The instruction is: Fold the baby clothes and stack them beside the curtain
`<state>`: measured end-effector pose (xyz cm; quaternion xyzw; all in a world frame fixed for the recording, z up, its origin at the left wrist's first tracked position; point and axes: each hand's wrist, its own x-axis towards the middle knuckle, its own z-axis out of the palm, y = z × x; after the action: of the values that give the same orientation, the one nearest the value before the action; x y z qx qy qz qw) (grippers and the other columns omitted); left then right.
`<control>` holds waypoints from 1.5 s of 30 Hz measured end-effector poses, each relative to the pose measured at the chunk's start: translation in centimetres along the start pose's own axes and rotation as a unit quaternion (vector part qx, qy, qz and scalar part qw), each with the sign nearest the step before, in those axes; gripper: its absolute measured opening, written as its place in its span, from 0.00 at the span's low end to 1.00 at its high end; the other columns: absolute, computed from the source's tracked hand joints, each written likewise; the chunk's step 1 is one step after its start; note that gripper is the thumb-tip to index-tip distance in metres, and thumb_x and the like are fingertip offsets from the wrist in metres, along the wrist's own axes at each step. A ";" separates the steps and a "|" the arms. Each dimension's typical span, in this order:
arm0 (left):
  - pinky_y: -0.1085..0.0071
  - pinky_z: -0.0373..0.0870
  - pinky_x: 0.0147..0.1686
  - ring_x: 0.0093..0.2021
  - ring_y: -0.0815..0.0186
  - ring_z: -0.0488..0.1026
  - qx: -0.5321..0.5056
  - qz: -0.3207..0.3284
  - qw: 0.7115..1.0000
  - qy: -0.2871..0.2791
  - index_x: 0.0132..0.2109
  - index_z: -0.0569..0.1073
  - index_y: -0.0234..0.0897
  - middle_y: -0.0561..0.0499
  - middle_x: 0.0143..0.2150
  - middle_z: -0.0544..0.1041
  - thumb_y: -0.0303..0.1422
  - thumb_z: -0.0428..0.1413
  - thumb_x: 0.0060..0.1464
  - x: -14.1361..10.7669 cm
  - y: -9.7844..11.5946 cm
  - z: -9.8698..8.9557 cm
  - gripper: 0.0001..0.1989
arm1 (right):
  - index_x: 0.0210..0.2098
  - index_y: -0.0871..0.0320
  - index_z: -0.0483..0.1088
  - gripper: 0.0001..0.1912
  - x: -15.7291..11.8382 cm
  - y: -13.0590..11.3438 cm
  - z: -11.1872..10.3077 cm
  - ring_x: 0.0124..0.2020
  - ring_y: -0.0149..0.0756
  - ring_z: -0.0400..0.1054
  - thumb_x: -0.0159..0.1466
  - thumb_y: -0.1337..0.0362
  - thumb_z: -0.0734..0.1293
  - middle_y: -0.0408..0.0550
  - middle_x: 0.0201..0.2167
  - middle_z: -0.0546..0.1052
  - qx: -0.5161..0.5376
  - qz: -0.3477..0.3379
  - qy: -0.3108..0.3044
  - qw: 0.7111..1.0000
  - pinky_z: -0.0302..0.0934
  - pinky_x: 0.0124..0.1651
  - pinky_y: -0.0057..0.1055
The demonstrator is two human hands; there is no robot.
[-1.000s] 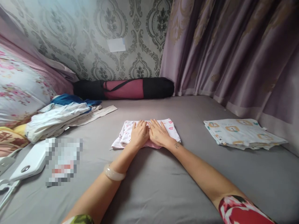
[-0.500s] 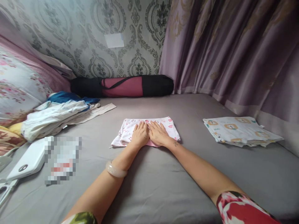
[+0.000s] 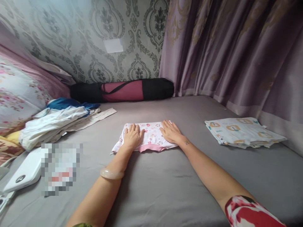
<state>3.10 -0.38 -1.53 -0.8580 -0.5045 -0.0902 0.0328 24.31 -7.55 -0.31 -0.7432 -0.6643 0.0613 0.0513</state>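
Note:
A folded white cloth with pink and red prints and a pink edge point(image 3: 152, 135) lies in the middle of the grey sheet. My left hand point(image 3: 133, 136) rests flat on its left part, fingers spread and pointing away from me. On its right part my right hand point(image 3: 171, 132) lies palm down, also with its fingers apart. Neither hand grips anything. Between the two hands the printed fabric shows smooth. A pale bangle point(image 3: 111, 173) circles my left wrist.
At the right lies a folded white cloth with orange prints point(image 3: 246, 130). Rumpled clothes point(image 3: 56, 121) and a white device point(image 3: 26, 170) are at the left, beside a blurred packet point(image 3: 62, 170). A black and maroon bag point(image 3: 123, 90) lies along the wall.
My hands have slid apart over the cloth, the left one to the left and the right one to the right, uncovering its middle. The view has shifted slightly.

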 end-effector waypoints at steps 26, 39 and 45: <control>0.47 0.45 0.66 0.72 0.49 0.44 -0.057 -0.067 0.989 -0.116 0.67 0.55 0.30 0.34 0.72 0.49 0.45 0.34 0.66 0.9 -3.3 -0.1 0.31 | 0.68 0.71 0.50 0.37 1.0 3.3 0.9 0.71 0.47 0.42 0.70 0.50 0.43 0.63 0.70 0.50 0.025 0.034 0.005 0.999 0.38 0.70 0.43; 0.46 0.48 0.65 0.70 0.52 0.50 -0.144 -0.095 0.985 -0.029 0.62 0.64 0.34 0.38 0.69 0.58 0.39 0.36 0.66 1.0 -4.1 -0.7 0.25 | 0.69 0.69 0.51 0.36 -1.2 -0.3 -1.1 0.72 0.44 0.38 0.70 0.51 0.44 0.58 0.71 0.49 -0.035 -0.007 0.023 0.999 0.32 0.70 0.43; 0.47 0.48 0.66 0.70 0.53 0.51 -0.152 -0.090 0.983 -0.040 0.63 0.62 0.34 0.39 0.69 0.59 0.36 0.37 0.66 1.0 -4.4 -0.4 0.24 | 0.68 0.68 0.53 0.34 -1.4 -0.5 1.0 0.70 0.44 0.45 0.71 0.53 0.46 0.58 0.70 0.53 -0.055 -0.004 0.006 0.998 0.34 0.70 0.43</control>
<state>-0.29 2.57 -1.14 -0.8069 -0.5611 -0.1340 -0.1266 23.46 -8.88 -1.18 -0.7428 -0.6691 0.0201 0.0142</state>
